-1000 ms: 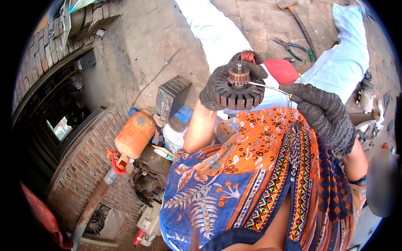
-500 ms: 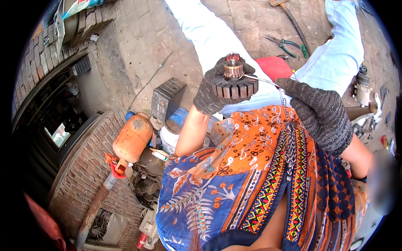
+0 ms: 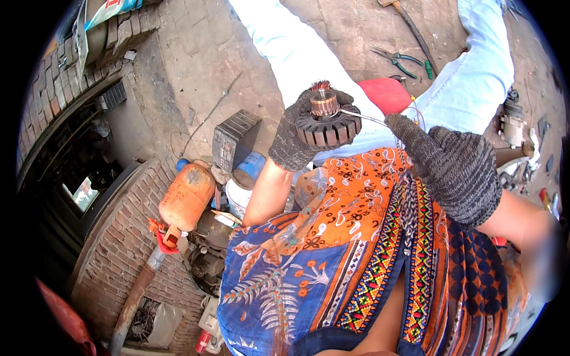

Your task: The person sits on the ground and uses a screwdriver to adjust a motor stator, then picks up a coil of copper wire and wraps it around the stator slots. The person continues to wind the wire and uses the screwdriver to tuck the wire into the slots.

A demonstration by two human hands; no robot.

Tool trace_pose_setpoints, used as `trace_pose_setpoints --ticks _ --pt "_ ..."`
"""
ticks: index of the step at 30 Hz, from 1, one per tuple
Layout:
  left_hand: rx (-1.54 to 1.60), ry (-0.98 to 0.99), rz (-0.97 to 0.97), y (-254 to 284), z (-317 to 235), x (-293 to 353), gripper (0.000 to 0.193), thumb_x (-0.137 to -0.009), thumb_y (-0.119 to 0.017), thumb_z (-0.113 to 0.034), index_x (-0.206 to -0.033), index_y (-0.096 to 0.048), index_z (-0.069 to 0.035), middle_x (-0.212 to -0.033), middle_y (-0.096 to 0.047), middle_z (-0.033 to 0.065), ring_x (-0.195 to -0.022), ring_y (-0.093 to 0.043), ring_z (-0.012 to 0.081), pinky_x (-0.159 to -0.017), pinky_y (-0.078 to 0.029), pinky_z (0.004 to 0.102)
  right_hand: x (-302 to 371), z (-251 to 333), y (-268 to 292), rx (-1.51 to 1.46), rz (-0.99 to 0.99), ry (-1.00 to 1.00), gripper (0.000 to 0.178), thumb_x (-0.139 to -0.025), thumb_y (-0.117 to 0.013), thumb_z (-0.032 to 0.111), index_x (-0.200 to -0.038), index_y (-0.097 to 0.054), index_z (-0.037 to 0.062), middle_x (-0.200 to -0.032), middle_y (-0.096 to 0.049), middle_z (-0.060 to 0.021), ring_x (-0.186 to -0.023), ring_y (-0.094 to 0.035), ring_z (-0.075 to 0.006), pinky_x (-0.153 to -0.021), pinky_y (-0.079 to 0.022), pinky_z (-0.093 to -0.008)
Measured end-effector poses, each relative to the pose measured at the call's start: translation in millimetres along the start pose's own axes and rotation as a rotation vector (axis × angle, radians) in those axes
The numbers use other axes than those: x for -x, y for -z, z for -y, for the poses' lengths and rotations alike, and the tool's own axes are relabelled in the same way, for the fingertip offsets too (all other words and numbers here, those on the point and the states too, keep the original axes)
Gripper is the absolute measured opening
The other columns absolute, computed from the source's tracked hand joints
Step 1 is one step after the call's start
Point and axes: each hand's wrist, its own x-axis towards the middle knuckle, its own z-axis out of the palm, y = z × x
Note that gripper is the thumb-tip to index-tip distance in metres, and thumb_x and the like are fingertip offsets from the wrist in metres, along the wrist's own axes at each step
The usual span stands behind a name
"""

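Note:
My left hand [image 3: 287, 141], in a dark grey knit glove, is closed around a motor armature [image 3: 328, 136]. The armature has a black slotted core and a copper commutator [image 3: 324, 104] that faces up, with a tuft of red copper wire [image 3: 320, 85] behind it. In my right hand [image 3: 460, 172], gloved alike, a thin metal rod [image 3: 363, 117] is pinched. Its tip reaches the armature beside the base of the commutator; whether it touches cannot be made out. The rod's other end is hidden by the right glove.
Jeans-clad legs [image 3: 297, 47] stretch out ahead, with a red object [image 3: 386, 97] between them. Green-handled pliers [image 3: 396, 58] and a hammer [image 3: 415, 32] lie on the brick floor. To the left are a black box [image 3: 234, 139], a white bucket [image 3: 239, 196] and an orange cylinder [image 3: 187, 199]. Metal parts [image 3: 513, 127] lie right.
The armature has shifted slightly left and tipped, so more of its top face shows. My right hand and the rod have moved a little left with it, staying near the commutator.

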Motion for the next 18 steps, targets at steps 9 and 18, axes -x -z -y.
trace_pose_setpoints --ticks 9,18 --pt "-0.968 -0.519 -0.003 -19.4 41.9 6.6 0.042 -0.083 -0.065 -0.015 -0.118 -0.048 -0.002 -0.099 -0.058 0.0114 -0.084 -0.058 0.0191 -0.071 -0.053 0.0288 -7.6 -3.0 5.9 0.250 -0.019 0.163 0.061 -0.076 -0.060 0.024 -0.134 -0.045 0.0149 -0.067 -0.050 -0.0061 -0.057 -0.054 -0.0211 -0.047 -0.040 -0.0372" --pt "-1.053 -0.322 0.165 -23.5 13.6 -22.0 0.038 -0.085 -0.061 -0.026 -0.107 -0.042 -0.002 -0.099 -0.048 0.0085 -0.077 -0.052 0.0151 -0.059 -0.047 0.0259 -14.9 -15.6 27.0 0.143 0.037 0.136 0.055 -0.080 -0.055 0.019 -0.134 -0.047 0.0140 -0.066 -0.051 -0.0065 -0.056 -0.054 -0.0226 -0.047 -0.040 -0.0367"
